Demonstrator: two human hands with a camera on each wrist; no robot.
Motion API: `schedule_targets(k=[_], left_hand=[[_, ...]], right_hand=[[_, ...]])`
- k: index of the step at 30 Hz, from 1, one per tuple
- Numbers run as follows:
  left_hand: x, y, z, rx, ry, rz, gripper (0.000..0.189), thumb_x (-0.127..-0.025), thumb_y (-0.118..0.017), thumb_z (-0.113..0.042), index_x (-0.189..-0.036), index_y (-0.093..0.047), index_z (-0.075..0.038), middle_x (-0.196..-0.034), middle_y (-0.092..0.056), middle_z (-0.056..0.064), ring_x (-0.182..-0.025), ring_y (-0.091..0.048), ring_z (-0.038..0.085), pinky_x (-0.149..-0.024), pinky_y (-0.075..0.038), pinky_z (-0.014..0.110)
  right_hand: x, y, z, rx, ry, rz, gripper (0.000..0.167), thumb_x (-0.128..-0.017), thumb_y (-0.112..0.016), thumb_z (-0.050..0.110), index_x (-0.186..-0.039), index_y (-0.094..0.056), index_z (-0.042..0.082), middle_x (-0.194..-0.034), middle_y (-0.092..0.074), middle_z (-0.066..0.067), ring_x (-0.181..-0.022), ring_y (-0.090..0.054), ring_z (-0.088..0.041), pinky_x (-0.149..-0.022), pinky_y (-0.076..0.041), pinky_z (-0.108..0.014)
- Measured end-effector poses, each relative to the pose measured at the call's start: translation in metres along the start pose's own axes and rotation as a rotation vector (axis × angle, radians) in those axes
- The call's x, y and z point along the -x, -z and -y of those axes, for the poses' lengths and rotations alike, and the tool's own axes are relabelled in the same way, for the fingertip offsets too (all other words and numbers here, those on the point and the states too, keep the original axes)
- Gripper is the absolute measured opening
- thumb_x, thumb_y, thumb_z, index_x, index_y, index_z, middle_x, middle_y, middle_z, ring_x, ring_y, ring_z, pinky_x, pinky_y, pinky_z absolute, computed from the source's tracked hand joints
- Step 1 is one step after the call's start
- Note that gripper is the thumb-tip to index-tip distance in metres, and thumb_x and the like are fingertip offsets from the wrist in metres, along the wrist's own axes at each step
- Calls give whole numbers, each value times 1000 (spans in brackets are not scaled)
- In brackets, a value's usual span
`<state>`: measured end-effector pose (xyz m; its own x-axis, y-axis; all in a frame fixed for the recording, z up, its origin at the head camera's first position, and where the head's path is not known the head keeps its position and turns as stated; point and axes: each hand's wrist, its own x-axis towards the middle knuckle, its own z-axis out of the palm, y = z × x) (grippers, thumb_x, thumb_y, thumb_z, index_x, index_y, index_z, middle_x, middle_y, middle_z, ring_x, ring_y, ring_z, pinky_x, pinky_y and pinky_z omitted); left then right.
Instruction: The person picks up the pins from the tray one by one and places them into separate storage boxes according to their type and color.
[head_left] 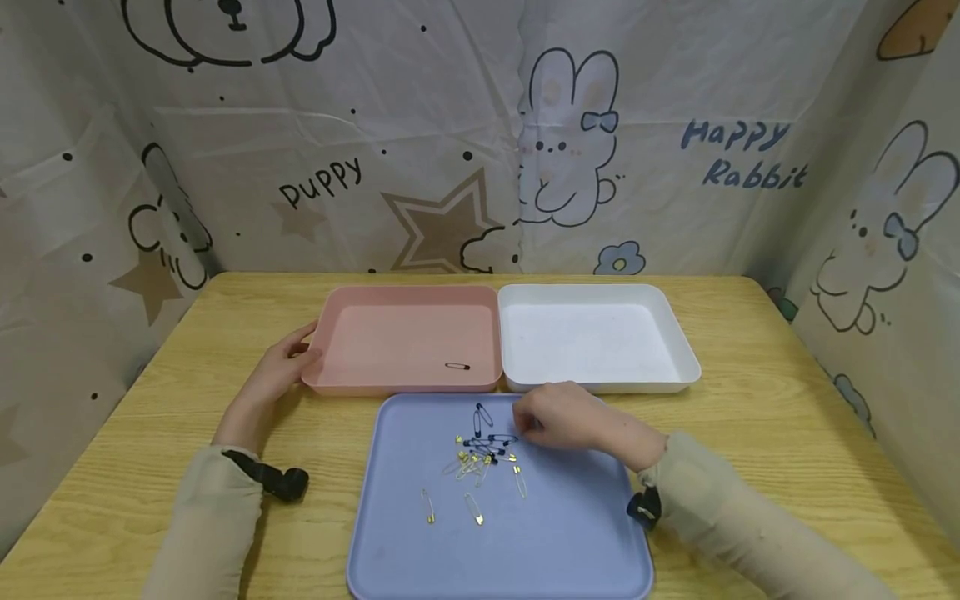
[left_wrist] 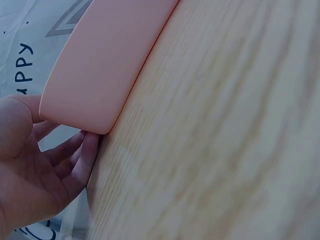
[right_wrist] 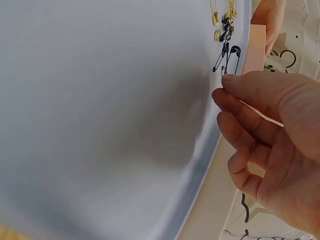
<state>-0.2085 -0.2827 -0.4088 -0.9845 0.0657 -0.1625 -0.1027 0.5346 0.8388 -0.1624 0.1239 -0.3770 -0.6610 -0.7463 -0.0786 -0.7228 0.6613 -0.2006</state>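
My left hand (head_left: 281,367) grips the left end of the pink tray (head_left: 401,389), its thumb over the rim and its fingers bent against the outer wall and underside. My right hand (head_left: 566,417) is over the far edge of the blue tray (head_left: 555,533), beside a pile of safety pins. Thumb and forefinger come close together at black safety pins (right_wrist: 235,52); I cannot tell whether a pin is between them. Gold-headed safety pins (head_left: 472,467) lie mixed with the black ones, and several lie apart nearer me. One black safety pin (head_left: 457,366) is inside the pink tray.
A white tray (head_left: 600,387) stands against the pink tray's right side, just behind the blue tray. All three are on a light wooden table (head_left: 315,467). Patterned cloth (head_left: 450,108) hangs at the back and both sides.
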Motion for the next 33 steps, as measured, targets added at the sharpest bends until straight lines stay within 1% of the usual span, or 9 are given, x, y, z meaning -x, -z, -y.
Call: schedule_targets(k=[4, 7, 14, 20, 22, 25, 29, 33], left_hand=[[1, 0, 0, -3, -6, -4, 58, -96, -43, -28, -146, -17, -14, -128, -38, 26, -92, -46, 19, -68, -43, 19], [1, 0, -1, -7, -8, -8, 58, -96, -42, -28, -146, -17, -14, -127, -39, 26, -92, -46, 19, -68, -43, 19], [1, 0, -2, 0, -9, -4, 58, -96, -42, -29, -146, -17, -14, -129, -37, 27, -100, -46, 26, -70, -42, 18], [1, -1, 0, 7, -1, 0, 58, -96, -42, -29, -146, -16, -16, -129, -37, 26, -100, -45, 26, -71, -42, 19], [1, -1, 0, 9, 1, 1, 58, -96, -42, -30, -146, -16, -17, -129, -37, 26, -100, -45, 25, -71, -42, 19], [1, -1, 1, 10, 3, 1, 59, -96, -42, -31, -146, -16, -17, -129, -37, 25, -100, -45, 25, -71, -42, 20], [1, -1, 1, 5, -7, -4, 59, -96, -42, -31, -146, -16, -16, -129, -38, 26, -99, -46, 24, -71, -42, 19], [1, 0, 1, 13, -13, 2, 59, -96, -42, -31, -146, -16, -16, -130, -37, 27, -99, -46, 23, -70, -43, 18]], right_hand=[[-3, 4, 1, -6, 6, -14, 6, -77, -68, 16, -76, -64, 21, -70, -58, 12, -63, -50, -3, -59, -43, -21], [-7, 7, 1, 0, 26, -41, 6, -77, -67, 15, -77, -64, 20, -72, -59, 12, -64, -51, -4, -59, -43, -22], [-19, 11, 4, -18, 14, -72, 6, -79, -65, 15, -80, -65, 21, -74, -61, 12, -65, -51, -3, -60, -44, -21], [-29, 17, 7, 1, 74, -150, 2, -81, -65, 16, -81, -66, 17, -74, -62, 9, -64, -52, -3, -60, -44, -20], [-32, 18, 8, 8, 82, -168, 1, -80, -66, 16, -81, -66, 16, -74, -62, 9, -63, -51, -4, -59, -44, -20], [-36, 20, 8, -11, 70, -176, 3, -80, -66, 14, -82, -66, 16, -73, -61, 8, -62, -49, -5, -59, -43, -20], [-43, 21, 8, -54, 43, -174, 5, -81, -64, 13, -82, -66, 17, -75, -61, 8, -63, -49, -5, -59, -42, -20], [-50, 21, 7, -62, 8, -189, 4, -82, -63, 15, -83, -66, 17, -77, -63, 7, -64, -50, -5, -58, -42, -19]])
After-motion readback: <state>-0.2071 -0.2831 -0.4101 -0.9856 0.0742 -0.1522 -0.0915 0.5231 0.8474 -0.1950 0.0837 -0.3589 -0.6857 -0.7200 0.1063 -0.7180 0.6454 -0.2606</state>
